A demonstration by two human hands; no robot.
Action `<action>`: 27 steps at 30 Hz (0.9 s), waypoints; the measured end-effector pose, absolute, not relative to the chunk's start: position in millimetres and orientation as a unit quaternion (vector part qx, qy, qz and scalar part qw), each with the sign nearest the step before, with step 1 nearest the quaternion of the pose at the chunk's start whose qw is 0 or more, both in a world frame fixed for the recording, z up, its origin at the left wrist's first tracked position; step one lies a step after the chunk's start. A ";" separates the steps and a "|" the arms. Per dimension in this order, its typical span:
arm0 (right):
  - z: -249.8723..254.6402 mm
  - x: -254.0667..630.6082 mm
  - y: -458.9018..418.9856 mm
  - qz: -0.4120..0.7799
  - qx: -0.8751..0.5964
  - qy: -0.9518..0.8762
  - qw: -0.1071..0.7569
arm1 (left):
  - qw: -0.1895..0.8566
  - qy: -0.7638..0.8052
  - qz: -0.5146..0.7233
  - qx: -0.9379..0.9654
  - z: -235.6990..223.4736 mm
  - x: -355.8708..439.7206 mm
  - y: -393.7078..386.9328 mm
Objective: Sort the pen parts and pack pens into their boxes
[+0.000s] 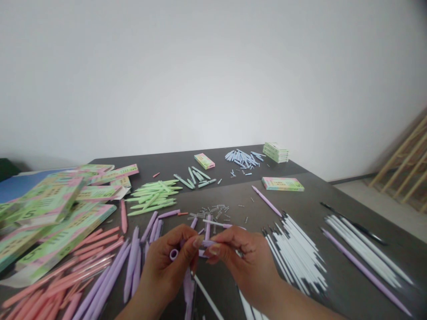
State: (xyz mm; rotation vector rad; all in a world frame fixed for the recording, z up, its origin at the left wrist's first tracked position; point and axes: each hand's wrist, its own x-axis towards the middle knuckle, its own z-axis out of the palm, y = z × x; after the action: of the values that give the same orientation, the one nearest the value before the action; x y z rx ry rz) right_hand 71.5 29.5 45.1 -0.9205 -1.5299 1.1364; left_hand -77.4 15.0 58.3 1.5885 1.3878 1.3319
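Note:
My left hand (168, 262) and my right hand (248, 258) meet over the near middle of the table, with fingers pinched. Between their fingertips sits a small purple pen part (208, 243), gripped from both sides. A purple pen barrel, its round hollow end (173, 254) facing me, is also tucked in my left hand. Just beyond the fingers lie a white refill (213, 222) and a pile of small clear pieces (216, 211). Purple barrels (133, 262) lie left of my left hand. White refills (296, 249) with dark tips are spread right of my right hand.
Coral pen parts (56, 284) and printed boxes (66, 226) crowd the left. Green barrels (155, 195), pale green pens (195, 177) and blue parts (242, 157) lie farther back. Box stacks (275, 152) stand at the far edge. A black pen (356, 224) lies right.

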 end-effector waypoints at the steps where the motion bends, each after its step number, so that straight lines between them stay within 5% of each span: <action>1: 45.6 71.4 29.2 0.465 -0.381 -0.631 0.490 | 0.318 0.527 0.506 0.604 58.1 -77.7 15.0; 27: 44.7 67.1 30.2 0.581 -0.349 -0.540 0.499 | 0.319 0.516 0.503 0.615 58.9 -80.0 13.6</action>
State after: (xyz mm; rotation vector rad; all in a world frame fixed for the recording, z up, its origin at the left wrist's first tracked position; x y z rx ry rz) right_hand 67.1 30.2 44.7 -0.8454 -1.3057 1.4066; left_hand -80.0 13.6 58.9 1.6183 1.3578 1.3225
